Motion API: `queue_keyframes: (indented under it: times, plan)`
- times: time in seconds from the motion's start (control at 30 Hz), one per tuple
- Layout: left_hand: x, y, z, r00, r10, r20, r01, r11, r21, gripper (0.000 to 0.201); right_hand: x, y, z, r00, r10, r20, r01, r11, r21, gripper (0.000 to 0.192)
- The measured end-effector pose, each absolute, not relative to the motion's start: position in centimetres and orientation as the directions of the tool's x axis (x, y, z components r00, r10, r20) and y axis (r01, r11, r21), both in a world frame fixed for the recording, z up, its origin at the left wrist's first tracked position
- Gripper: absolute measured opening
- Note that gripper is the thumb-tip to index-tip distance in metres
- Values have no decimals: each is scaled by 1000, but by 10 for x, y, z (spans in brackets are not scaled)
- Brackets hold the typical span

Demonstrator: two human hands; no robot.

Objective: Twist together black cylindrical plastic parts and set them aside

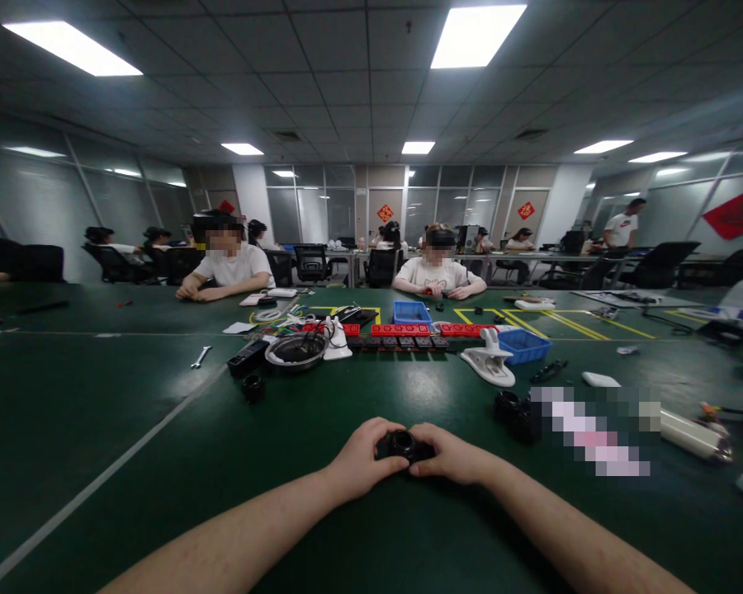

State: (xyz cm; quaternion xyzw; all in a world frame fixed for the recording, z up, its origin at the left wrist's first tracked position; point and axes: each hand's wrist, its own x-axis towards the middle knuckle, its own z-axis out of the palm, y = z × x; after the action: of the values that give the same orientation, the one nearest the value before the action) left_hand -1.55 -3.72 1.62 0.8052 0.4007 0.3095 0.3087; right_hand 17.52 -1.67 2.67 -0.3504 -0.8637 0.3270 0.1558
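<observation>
Between my two hands is a black plastic part (402, 443) with a round, ring-like opening on top, low over the green table (285, 511). My left hand (365, 452) is curled round its left side, thumb at the front. From the right, my right hand (451, 454) closes on the same part, and the two thumbs nearly meet. Fingers cover both ends of the part, so its full shape is hidden. To the right of my hands stand black round parts (515, 412), and another black round part (253, 388) sits to the left.
Ahead lie a round black pan-like dish (295, 352), red strips (402, 330), white clip-like stands (490, 360) and blue bins (523, 346). A wrench (201, 356) is at left, a metallic cylinder (693, 436) at right. Two people (229, 264) sit across the table.
</observation>
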Motion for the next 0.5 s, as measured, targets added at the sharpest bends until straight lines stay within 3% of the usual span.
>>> queue_keyframes:
  times: [0.17,0.3,0.43,0.5]
  plan:
    - [-13,-38,13,423,871,249,492,-452,744,35,167,-20,15,-573,818,55,628,482,-611,28]
    - [-10,-37,7,282,920,271,577,-388,719,34,153,-26,7,-393,908,146,799,415,-435,29]
    - [-7,-37,6,241,924,297,590,-382,711,33,146,-34,9,-352,909,224,879,403,-256,29]
    - [-8,-37,7,276,914,296,556,-403,726,33,147,-35,10,-390,885,253,854,451,-261,33]
